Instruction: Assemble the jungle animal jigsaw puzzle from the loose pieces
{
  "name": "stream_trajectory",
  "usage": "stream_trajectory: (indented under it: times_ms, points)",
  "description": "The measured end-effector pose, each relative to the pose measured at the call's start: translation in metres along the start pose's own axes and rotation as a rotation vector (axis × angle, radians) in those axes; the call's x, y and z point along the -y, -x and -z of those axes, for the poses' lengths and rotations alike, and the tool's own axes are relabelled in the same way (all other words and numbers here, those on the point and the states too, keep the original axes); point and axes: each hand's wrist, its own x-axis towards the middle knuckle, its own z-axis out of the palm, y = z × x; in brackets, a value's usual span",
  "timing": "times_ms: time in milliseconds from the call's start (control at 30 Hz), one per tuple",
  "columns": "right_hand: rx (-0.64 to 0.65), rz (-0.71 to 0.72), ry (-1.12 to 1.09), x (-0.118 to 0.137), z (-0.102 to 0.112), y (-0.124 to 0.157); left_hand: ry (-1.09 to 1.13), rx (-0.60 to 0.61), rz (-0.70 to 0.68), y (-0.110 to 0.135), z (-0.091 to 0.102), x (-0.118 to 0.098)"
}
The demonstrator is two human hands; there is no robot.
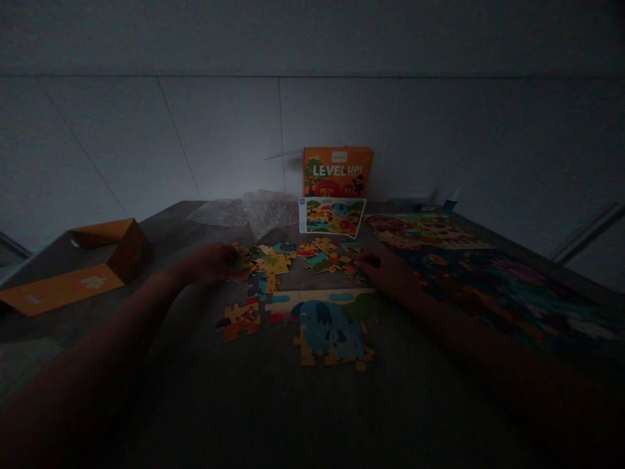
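Dim light leaves finger detail hard to see. My left hand (211, 262) is at the left end of a heap of loose puzzle pieces (273, 259), its fingers curled against a piece there. At the heap's right end, my right hand (388, 270) has thumb and forefinger together on a puzzle piece (355, 259). Closer to me lies a joined puzzle section (329, 329) with a blue elephant and a pale sky strip. To its left sits a small joined part (239, 320) with an orange spotted animal.
Behind the heap, a white picture card (332, 217) leans on an orange "LEVEL UP!" box (338, 170). Clear plastic bags (263, 212) lie beside them. An orange box part (88, 281) stands at left; assembled puzzles (478, 280) cover the right side. A wall rises behind.
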Motion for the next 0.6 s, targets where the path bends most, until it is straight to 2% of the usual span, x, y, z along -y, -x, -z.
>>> stream_trajectory:
  times_ms: [100,200,400,600]
  points:
    - [0.003,0.002,0.002,0.000,0.000,0.000,0.068,0.046,0.053,0.002,0.004,0.005]
    - [0.006,0.000,0.004,-0.001,0.000,0.000,0.190,-0.031,0.125,0.004,0.010,0.005]
    - [0.004,-0.012,0.002,0.002,0.001,0.000,0.272,-0.098,0.085,0.010,0.016,-0.006]
    - [0.006,0.001,0.006,0.002,0.001,0.000,0.319,-0.096,0.058,0.009,0.006,-0.014]
